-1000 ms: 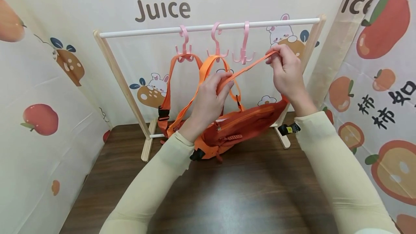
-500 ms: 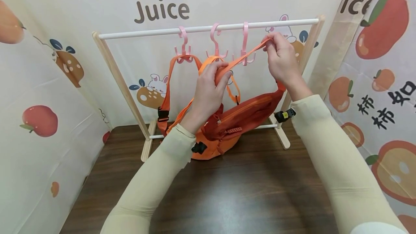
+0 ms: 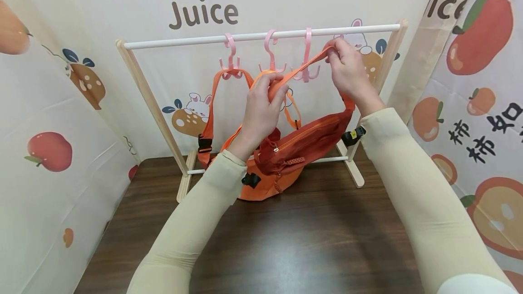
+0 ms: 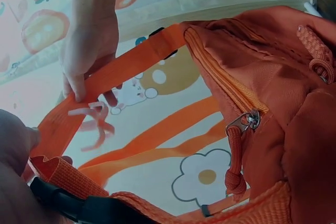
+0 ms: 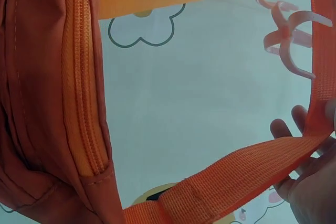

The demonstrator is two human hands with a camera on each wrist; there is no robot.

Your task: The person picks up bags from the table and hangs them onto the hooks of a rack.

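A dark orange waist bag [image 3: 302, 144] hangs tilted from its webbing strap [image 3: 300, 68], its right end higher than its left. My left hand [image 3: 261, 103] pinches the strap near the middle pink hook [image 3: 269, 51]. Further right and higher, my right hand [image 3: 346, 65] grips the same strap beside the right pink hook [image 3: 307, 56]. The strap crosses in front of that hook. In the left wrist view, a zipper pull [image 4: 235, 156] and a black buckle [image 4: 89, 203] show. In the right wrist view, fingers [image 5: 307, 171] hold the strap near the hook prongs [image 5: 286, 35].
A white rod [image 3: 175, 42] on a wooden stand carries the hooks. An orange strap [image 3: 212, 108] with a black buckle hangs on the left pink hook [image 3: 231, 56]. A brighter orange bag [image 3: 261, 189] hangs behind and below, above the brown table [image 3: 286, 244].
My right hand has risen and moved left, bringing the strap across the right hook. The bag's right end has lifted and shifted left. My left hand has moved slightly up and left.
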